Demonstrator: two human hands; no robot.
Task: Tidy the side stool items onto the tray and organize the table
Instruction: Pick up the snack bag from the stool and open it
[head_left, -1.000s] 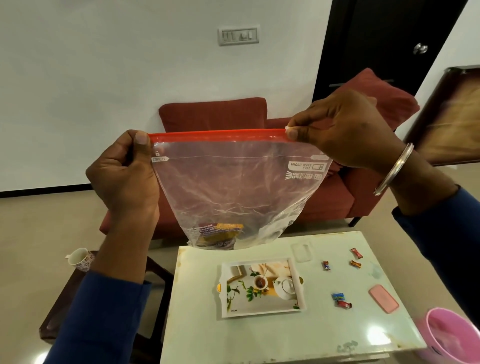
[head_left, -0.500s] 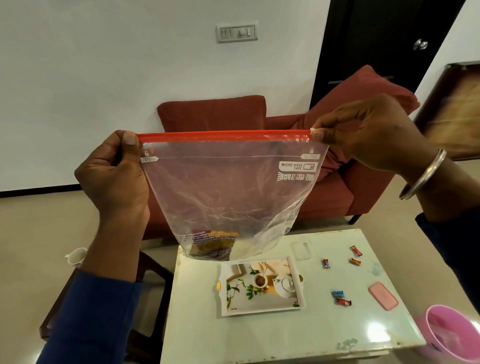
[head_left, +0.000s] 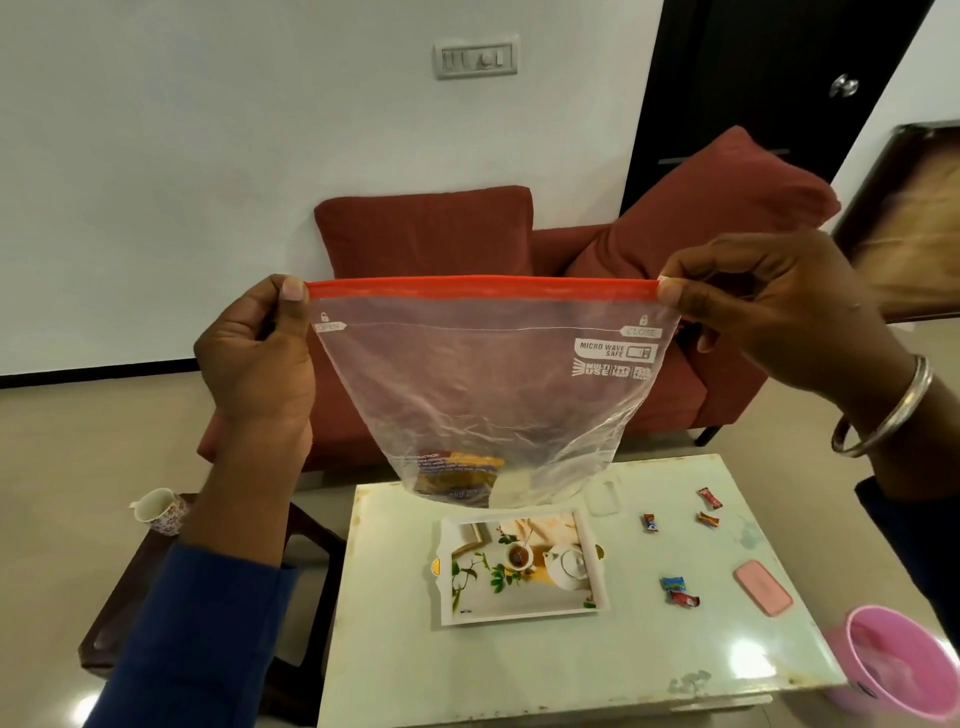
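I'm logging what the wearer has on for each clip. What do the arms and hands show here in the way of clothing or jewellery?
Both arms wear dark blue long sleeves, the left sleeve ending at the forearm, the right sleeve only partly in view. The right wrist carries a plain silver metal bangle. The left hand and right hand are bare: no gloves, no rings visible.

Left hand raised and pinching, right hand raised and pinching

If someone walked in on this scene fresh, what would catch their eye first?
A clear zip bag with a red strip, held up mid-frame: the left hand and right hand pinch its top corners. A snack packet sits at its bottom. Below, a pictured tray lies on the pale table.
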